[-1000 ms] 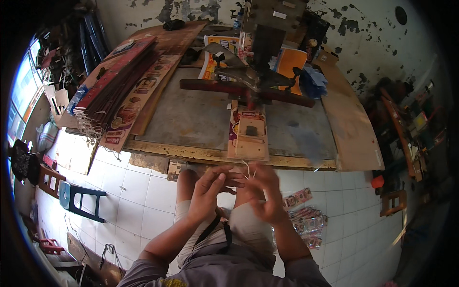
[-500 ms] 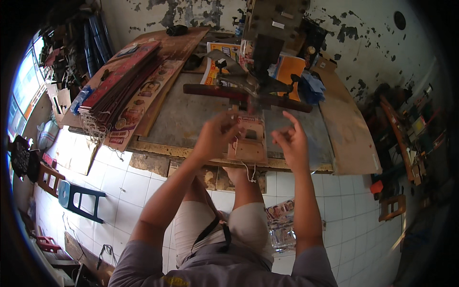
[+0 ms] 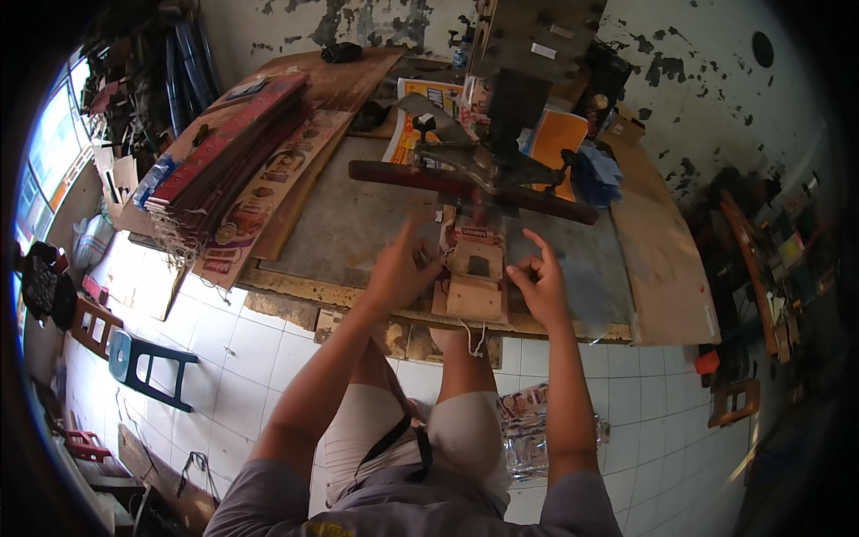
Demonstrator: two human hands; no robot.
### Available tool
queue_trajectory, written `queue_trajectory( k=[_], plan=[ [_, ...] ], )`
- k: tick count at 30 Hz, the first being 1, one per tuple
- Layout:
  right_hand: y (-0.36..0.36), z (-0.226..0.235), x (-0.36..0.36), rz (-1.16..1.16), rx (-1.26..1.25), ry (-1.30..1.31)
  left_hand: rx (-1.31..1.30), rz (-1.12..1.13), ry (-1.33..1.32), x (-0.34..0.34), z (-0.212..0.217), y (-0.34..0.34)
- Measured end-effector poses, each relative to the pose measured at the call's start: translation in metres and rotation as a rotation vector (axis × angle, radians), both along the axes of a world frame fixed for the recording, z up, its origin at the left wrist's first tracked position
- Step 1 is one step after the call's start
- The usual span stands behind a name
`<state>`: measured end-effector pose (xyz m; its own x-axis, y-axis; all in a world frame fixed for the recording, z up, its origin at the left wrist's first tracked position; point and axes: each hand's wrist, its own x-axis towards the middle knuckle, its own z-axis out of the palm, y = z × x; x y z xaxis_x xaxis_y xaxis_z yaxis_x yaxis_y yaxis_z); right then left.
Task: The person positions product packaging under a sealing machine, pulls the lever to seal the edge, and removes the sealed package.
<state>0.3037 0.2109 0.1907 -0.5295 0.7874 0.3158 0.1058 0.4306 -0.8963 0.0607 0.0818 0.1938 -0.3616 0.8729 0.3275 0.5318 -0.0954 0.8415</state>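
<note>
The left forearm [image 3: 327, 367] slanted far and rightward, while the right forearm [image 3: 571, 385] reached nearly straight toward the far side. The left hand [image 3: 401, 270] was loosely spread, thumb toward the right. Apart from it, the right hand [image 3: 542, 282] had its forefinger extended, thumb toward the left.

Red labels [image 3: 476, 233] with white lettering [image 3: 217, 267] mark the card [image 3: 461, 245] and printed sheet [image 3: 255, 204].

Tan card [image 3: 475, 298] w/ red print [image 3: 477, 234], dk-red bar [image 3: 403, 174], drk-teal stool [image 3: 120, 356], beige shorts [image 3: 463, 428]
</note>
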Motion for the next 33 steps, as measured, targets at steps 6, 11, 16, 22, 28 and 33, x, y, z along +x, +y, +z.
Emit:
queue_trajectory(
  k=[6,11,16,22,28,33],
  plan=[
    [-0.008,-0.004,0.001,-0.018,0.039,0.019,0.077,-0.054,-0.107,-0.002,-0.003,-0.006],
    [-0.008,-0.003,-0.001,-0.107,0.132,-0.010,0.064,0.009,-0.091,0.001,-0.002,-0.003],
    [-0.009,-0.004,-0.002,-0.145,0.214,-0.031,0.181,0.107,0.110,-0.001,-0.005,0.001],
    [-0.010,-0.004,-0.002,-0.152,0.231,-0.054,0.111,0.079,0.030,0.002,-0.005,0.001],
    [-0.013,-0.001,-0.001,-0.150,0.197,-0.092,0.012,0.059,0.001,0.004,0.004,-0.004],
    [-0.015,-0.001,-0.003,-0.160,0.229,-0.099,0.025,0.047,0.018,0.003,-0.001,-0.003]
  ],
)
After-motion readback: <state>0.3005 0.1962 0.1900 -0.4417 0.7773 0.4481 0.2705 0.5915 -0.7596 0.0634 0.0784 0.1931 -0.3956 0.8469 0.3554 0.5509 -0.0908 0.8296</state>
